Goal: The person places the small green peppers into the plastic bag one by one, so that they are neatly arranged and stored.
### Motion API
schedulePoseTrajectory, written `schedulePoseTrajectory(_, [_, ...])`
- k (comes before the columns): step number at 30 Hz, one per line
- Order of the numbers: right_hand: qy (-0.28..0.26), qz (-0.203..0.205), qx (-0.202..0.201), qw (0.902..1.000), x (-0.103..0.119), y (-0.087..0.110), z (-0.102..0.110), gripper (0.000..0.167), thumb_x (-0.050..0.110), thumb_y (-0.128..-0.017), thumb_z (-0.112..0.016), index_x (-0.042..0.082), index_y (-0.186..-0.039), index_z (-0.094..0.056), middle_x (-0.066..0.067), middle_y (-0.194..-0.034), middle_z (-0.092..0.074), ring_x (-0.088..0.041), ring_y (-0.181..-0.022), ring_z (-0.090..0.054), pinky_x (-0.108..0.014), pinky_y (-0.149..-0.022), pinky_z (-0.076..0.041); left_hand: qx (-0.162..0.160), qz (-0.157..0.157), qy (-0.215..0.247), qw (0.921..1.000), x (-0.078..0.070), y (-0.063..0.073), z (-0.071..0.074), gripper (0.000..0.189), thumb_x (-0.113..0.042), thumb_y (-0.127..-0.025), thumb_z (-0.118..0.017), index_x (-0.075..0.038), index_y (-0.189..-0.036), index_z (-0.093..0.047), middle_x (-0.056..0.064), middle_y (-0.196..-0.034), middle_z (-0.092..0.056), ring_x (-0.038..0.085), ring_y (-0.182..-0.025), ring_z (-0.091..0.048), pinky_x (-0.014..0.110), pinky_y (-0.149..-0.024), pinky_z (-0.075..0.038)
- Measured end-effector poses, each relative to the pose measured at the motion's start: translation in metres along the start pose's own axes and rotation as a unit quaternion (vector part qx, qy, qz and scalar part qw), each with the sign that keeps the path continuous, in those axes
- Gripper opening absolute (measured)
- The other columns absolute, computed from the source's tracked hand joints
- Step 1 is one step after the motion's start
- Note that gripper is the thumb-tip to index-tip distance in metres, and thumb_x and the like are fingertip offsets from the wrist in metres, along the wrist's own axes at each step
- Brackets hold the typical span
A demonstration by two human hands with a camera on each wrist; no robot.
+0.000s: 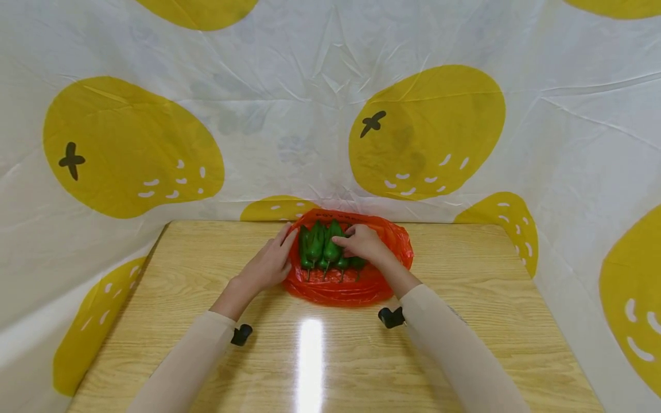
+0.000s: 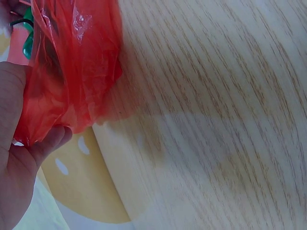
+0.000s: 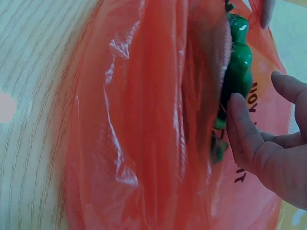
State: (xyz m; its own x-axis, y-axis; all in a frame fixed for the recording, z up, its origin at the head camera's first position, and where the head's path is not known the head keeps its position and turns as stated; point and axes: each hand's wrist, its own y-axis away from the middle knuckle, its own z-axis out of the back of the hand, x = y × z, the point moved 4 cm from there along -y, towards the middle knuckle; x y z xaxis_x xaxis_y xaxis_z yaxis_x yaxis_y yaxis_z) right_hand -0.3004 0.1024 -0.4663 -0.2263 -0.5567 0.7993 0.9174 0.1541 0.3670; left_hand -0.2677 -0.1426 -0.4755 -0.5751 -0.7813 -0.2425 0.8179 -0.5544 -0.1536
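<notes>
Several green peppers with thin stems lie bunched in an open red plastic bag near the table's far edge. At the bag's left side, my left hand holds its rim; the left wrist view has the thumb and fingers on either side of the red film. My right hand is over the right part of the peppers. In the right wrist view its fingertips lie right at a dark green pepper, fingers fairly straight and thumb spread apart. Part of the pile is hidden behind that hand.
The bag rests on a light wood-grain table. A white cloth printed with big yellow fruit hangs behind the table and along its sides. Black devices are worn at both wrists.
</notes>
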Motion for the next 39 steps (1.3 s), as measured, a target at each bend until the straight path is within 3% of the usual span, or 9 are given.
schedulePoseTrajectory(5, [-0.040,0.024,0.011,0.9989,0.001,0.009,0.007,0.068,0.034,-0.098,-0.071,-0.009,-0.145,-0.047,-0.023,-0.119,-0.069,-0.033,-0.102,-0.075,-0.046,-0.095,-0.059,-0.010,0.009,0.005,0.9999,0.001,0.002,0.004,0.079,-0.009,-0.093,-0.066,0.002,-0.161,-0.027,0.031,-0.166,-0.024,0.052,-0.122,-0.059,0.057,-0.106,-0.050])
schedulePoseTrajectory(13, [-0.125,0.073,0.040,0.9886,-0.001,0.023,0.019,0.066,0.024,-0.100,-0.069,-0.008,-0.150,-0.041,-0.031,-0.131,-0.063,-0.045,-0.116,-0.067,-0.052,-0.100,-0.054,-0.008,0.048,0.014,0.9987,0.002,0.006,0.016,0.080,-0.025,-0.101,-0.064,-0.006,-0.165,-0.021,0.024,-0.170,-0.017,0.050,-0.137,-0.049,0.059,-0.111,-0.046])
schedulePoseTrajectory(19, [-0.166,0.110,0.037,0.9793,0.001,0.039,0.030,0.059,0.020,-0.099,-0.070,-0.002,-0.148,-0.046,-0.026,-0.128,-0.063,-0.047,-0.121,-0.064,-0.056,-0.103,-0.052,-0.015,0.069,0.032,0.9970,0.000,0.012,0.029,0.080,-0.033,-0.103,-0.062,-0.008,-0.165,-0.019,0.019,-0.172,-0.013,0.049,-0.140,-0.046,0.059,-0.111,-0.045])
schedulePoseTrajectory(22, [-0.164,0.141,0.031,0.9759,0.002,0.049,0.037,0.057,0.020,-0.098,-0.071,0.001,-0.147,-0.049,-0.025,-0.128,-0.063,-0.044,-0.117,-0.067,-0.052,-0.100,-0.056,-0.032,0.067,0.040,0.9964,-0.004,0.016,0.036,0.080,-0.034,-0.103,-0.062,-0.008,-0.165,-0.019,0.020,-0.172,-0.016,0.049,-0.139,-0.047,0.060,-0.111,-0.045])
schedulePoseTrajectory(27, [-0.158,0.180,0.021,0.9707,0.003,0.062,0.051,0.057,0.018,-0.098,-0.072,0.004,-0.148,-0.050,-0.026,-0.134,-0.061,-0.033,-0.116,-0.069,-0.034,-0.094,-0.060,-0.046,0.066,0.052,0.9954,-0.009,0.021,0.046,0.081,-0.039,-0.103,-0.061,-0.008,-0.166,-0.018,0.018,-0.172,-0.014,0.048,-0.144,-0.042,0.060,-0.113,-0.042])
schedulePoseTrajectory(34, [-0.144,0.237,-0.023,0.9605,0.003,0.084,0.078,0.049,0.016,-0.103,-0.063,0.002,-0.147,-0.050,-0.024,-0.134,-0.060,-0.015,-0.114,-0.069,-0.031,-0.097,-0.058,-0.081,0.059,0.075,0.9922,-0.016,0.025,0.057,0.080,-0.045,-0.103,-0.059,-0.006,-0.164,-0.025,0.014,-0.173,-0.015,0.042,-0.152,-0.032,0.059,-0.117,-0.038])
schedulePoseTrajectory(39, [-0.089,0.243,-0.071,0.9634,-0.001,0.100,0.096,0.049,0.020,-0.106,-0.059,0.003,-0.151,-0.048,-0.022,-0.142,-0.059,-0.027,-0.128,-0.062,-0.015,-0.097,-0.052,-0.093,0.054,0.064,0.9922,-0.021,0.029,0.059,0.077,-0.043,-0.104,-0.058,-0.007,-0.164,-0.026,0.014,-0.173,-0.017,0.043,-0.150,-0.036,0.059,-0.116,-0.040])
